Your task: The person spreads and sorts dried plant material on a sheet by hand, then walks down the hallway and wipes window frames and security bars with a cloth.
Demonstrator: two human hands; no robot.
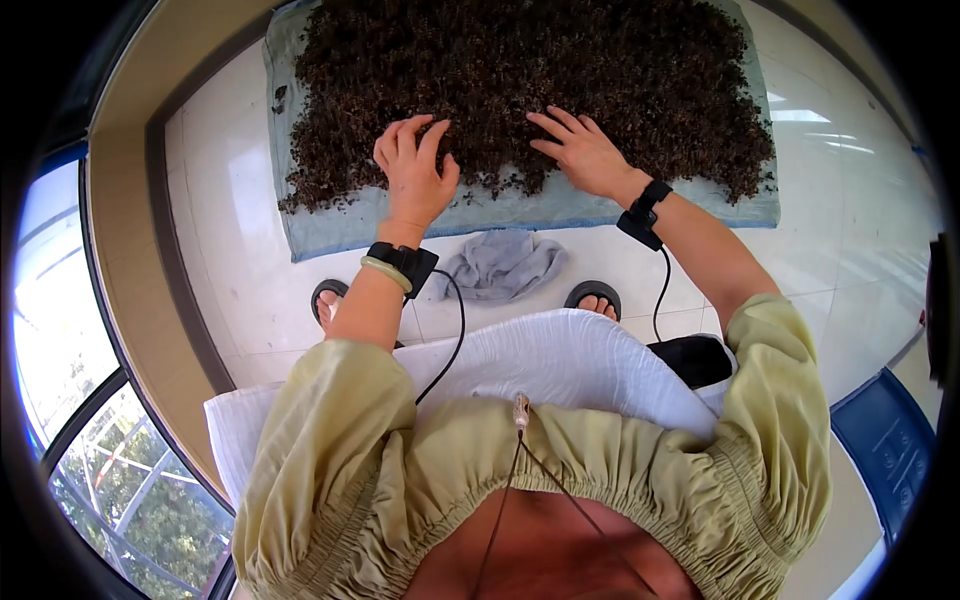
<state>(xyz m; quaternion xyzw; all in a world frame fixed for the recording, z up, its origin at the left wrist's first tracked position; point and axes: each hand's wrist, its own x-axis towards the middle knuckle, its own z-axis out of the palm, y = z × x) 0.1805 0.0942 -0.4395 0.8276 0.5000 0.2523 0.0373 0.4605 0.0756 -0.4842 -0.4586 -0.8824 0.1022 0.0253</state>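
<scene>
Green blouse fabric [470, 440] sits closest to us, a small pendant [521, 410] on a cord over it, on the near side of the heap [530, 70] of dark, dried plant bits. And look at the left hand [415, 170]: fingers [401, 135] curved and fanned, right over the heap's near edge! Its partner, the right hand [587, 157], leans in from the heap's right side, fingers parted, tips against the dark bits or just above them; I can't tell which. Both hands look loose and unclenched, though whether a stray bit sits under the tips is hidden.

Beneath the heap, a pale blue-green sheet [350, 228] spreads over white floor tiles [220, 205], its bare border widest along the heap's near edge. Just nearer than that, a crumpled grey cloth [505, 265] lies between two dark sandals [597, 290]. Off to the heap's left, beyond a tan ledge [125, 200], comes a bright window [130, 460]; well to its near right, a blue panel [885, 445]. Sheet edges show on the heap's left, right and near sides, and glossy tile runs along all three.
</scene>
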